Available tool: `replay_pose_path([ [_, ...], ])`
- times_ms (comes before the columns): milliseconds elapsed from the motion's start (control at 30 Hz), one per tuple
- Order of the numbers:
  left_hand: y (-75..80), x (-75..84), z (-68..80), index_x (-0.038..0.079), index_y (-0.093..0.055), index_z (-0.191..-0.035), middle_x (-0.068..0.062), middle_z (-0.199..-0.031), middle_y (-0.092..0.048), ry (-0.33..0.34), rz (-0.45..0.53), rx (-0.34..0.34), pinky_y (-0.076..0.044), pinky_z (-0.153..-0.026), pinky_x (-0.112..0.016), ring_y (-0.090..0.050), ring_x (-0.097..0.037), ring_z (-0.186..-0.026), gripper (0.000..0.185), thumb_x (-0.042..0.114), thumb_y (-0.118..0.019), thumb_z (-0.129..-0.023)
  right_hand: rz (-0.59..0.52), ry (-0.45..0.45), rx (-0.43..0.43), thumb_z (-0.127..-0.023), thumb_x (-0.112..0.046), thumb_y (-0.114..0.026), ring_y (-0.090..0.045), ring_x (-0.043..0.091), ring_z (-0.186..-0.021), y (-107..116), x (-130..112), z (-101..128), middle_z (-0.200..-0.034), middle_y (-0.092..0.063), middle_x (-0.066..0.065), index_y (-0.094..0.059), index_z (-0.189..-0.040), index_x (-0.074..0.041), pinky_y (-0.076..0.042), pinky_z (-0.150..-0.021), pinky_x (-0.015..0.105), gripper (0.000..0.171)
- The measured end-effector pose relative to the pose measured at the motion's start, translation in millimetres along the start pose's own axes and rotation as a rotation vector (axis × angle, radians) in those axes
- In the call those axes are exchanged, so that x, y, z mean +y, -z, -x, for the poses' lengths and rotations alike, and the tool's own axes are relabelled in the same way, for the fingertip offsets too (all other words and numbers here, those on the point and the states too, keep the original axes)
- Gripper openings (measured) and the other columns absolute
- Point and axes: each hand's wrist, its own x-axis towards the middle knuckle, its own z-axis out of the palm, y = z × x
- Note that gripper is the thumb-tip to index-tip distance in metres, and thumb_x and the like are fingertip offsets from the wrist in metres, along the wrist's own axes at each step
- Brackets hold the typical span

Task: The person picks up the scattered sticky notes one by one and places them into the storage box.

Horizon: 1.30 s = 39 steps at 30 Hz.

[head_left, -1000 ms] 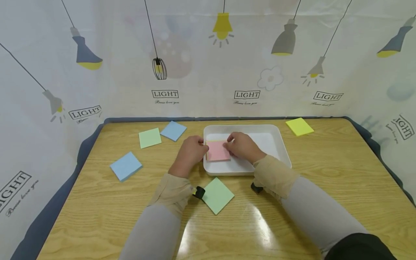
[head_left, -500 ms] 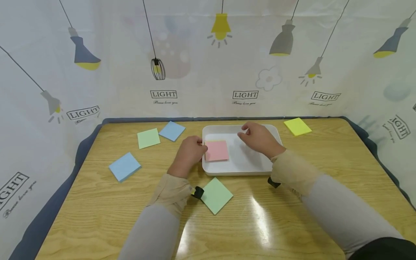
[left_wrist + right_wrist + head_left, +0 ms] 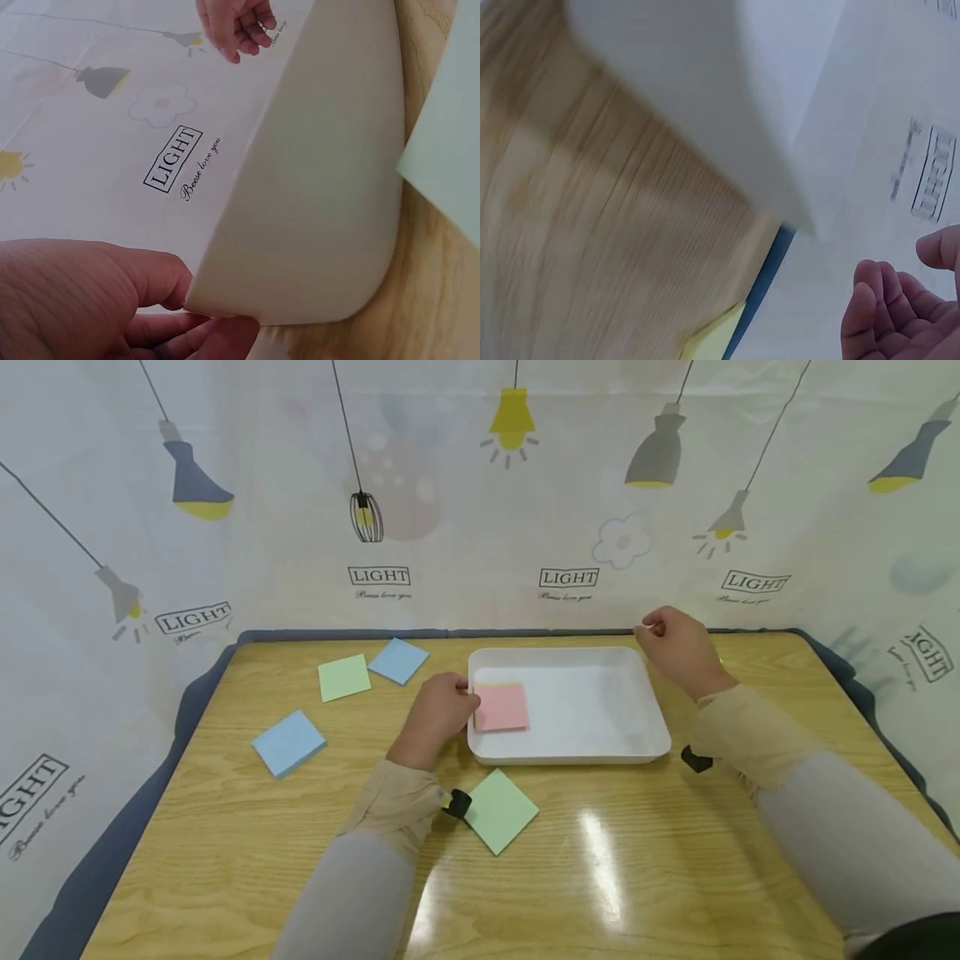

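A white tray (image 3: pixel 600 752) stands in the middle of the wooden table. A pink sticky-note pad (image 3: pixel 501 707) lies in its left end, on top of a yellow one. My left hand (image 3: pixel 459 693) grips the tray's left rim beside the pink pad; in the left wrist view its fingers (image 3: pixel 135 300) curl round the tray's corner (image 3: pixel 315 195). My right hand (image 3: pixel 651 628) hovers over the tray's far right corner with loosely curled fingers (image 3: pixel 885 307) and holds nothing. A yellow pad (image 3: pixel 711 339) lies just past it, mostly hidden in the head view.
A green note (image 3: pixel 500 810) lies in front of the tray by my left wrist. On the left are a blue pad (image 3: pixel 288 742), a green note (image 3: pixel 344 677) and a blue note (image 3: pixel 398 660). A printed curtain closes the table's far and side edges.
My right hand let go of the pink pad, rose out of the tray and moved right and away to its far right corner. My left hand stayed on the rim.
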Motion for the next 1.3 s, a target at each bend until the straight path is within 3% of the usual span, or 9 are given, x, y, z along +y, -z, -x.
replay_pose_path([
  [133, 0.2, -0.5, 0.0, 0.005, -0.065, -0.134, -0.011, -0.121, -0.071, -0.010, 0.016, 0.003, -0.052, -0.069, -0.029, -0.068, -0.021, -0.085, 0.036, 0.022, -0.060, -0.102, 0.025, -0.045, 0.007, -0.108, -0.035, -0.046, -0.061, 0.043, -0.107, 12, 27, -4, -0.125, -0.062, 0.029, -0.055, -0.134, 0.006, -0.050, -0.091, 0.057, 0.050],
  [300, 0.4, 0.2, 1.3, 0.005, -0.065, -0.135, -0.011, -0.122, -0.070, -0.011, 0.021, 0.000, -0.052, -0.070, -0.029, -0.068, -0.021, -0.086, 0.038, 0.022, -0.060, -0.102, 0.081, -0.122, -0.006, -0.109, -0.036, -0.043, -0.057, 0.050, -0.114, 16, 60, -4, -0.132, -0.056, 0.036, -0.049, -0.141, 0.013, -0.048, -0.094, 0.063, 0.058],
  [467, 0.6, 0.1, 0.4, 0.005, -0.064, -0.136, -0.011, -0.125, -0.070, -0.014, 0.017, -0.002, -0.053, -0.072, -0.030, -0.068, -0.021, -0.088, 0.038, 0.022, -0.060, -0.102, 0.178, -0.136, -0.009, -0.106, -0.035, -0.052, -0.052, 0.056, -0.123, 13, 83, -10, -0.135, -0.052, 0.041, -0.048, -0.141, 0.017, -0.044, -0.102, 0.067, 0.063],
  [633, 1.0, -0.2, -0.4, 0.006, -0.063, -0.138, -0.012, -0.127, -0.070, -0.007, 0.023, -0.013, -0.055, -0.072, -0.030, -0.070, -0.022, -0.087, 0.039, 0.022, -0.060, -0.103, 0.219, -0.172, -0.029, -0.101, -0.046, -0.058, -0.044, 0.058, -0.132, 7, 104, -18, -0.143, -0.047, 0.042, -0.043, -0.145, 0.018, -0.038, -0.112, 0.068, 0.079],
  [800, 1.0, -0.1, -0.6, 0.005, -0.062, -0.140, -0.011, -0.126, -0.070, -0.005, 0.010, -0.011, -0.055, -0.077, -0.032, -0.069, -0.022, -0.092, 0.041, 0.023, -0.061, -0.103, 0.198, -0.229, -0.095, -0.098, -0.062, -0.057, -0.049, 0.054, -0.129, 4, 106, -22, -0.143, -0.049, 0.039, -0.041, -0.147, 0.015, -0.040, -0.110, 0.067, 0.093],
  [1033, -1.2, -1.0, 0.0, 0.004, -0.063, -0.139, -0.011, -0.122, -0.071, -0.030, 0.008, -0.010, -0.055, -0.076, -0.031, -0.068, -0.022, -0.090, 0.040, 0.021, -0.061, -0.102, 0.252, -0.265, -0.197, -0.095, -0.070, -0.053, -0.026, 0.063, -0.143, 6, 103, -33, -0.159, -0.023, 0.043, -0.006, -0.159, 0.015, -0.029, -0.118, 0.070, 0.116],
  [1200, -0.7, -1.4, -0.2, 0.004, -0.063, -0.139, -0.012, -0.126, -0.070, -0.027, 0.010, -0.016, -0.055, -0.076, -0.031, -0.069, -0.021, -0.089, 0.040, 0.021, -0.060, -0.103, 0.289, -0.249, -0.226, -0.096, -0.066, -0.056, -0.032, 0.064, -0.139, 7, 101, -40, -0.155, -0.028, 0.045, -0.014, -0.156, 0.019, -0.032, -0.116, 0.070, 0.112],
  [1300, 1.5, -2.2, -0.3, 0.005, -0.063, -0.138, -0.012, -0.127, -0.070, -0.017, 0.007, -0.007, -0.056, -0.078, -0.032, -0.069, -0.022, -0.091, 0.040, 0.021, -0.060, -0.103, 0.297, -0.222, -0.221, -0.095, -0.060, -0.063, -0.046, 0.060, -0.129, 6, 97, -44, -0.147, -0.042, 0.043, -0.030, -0.151, 0.020, -0.040, -0.109, 0.069, 0.103],
])
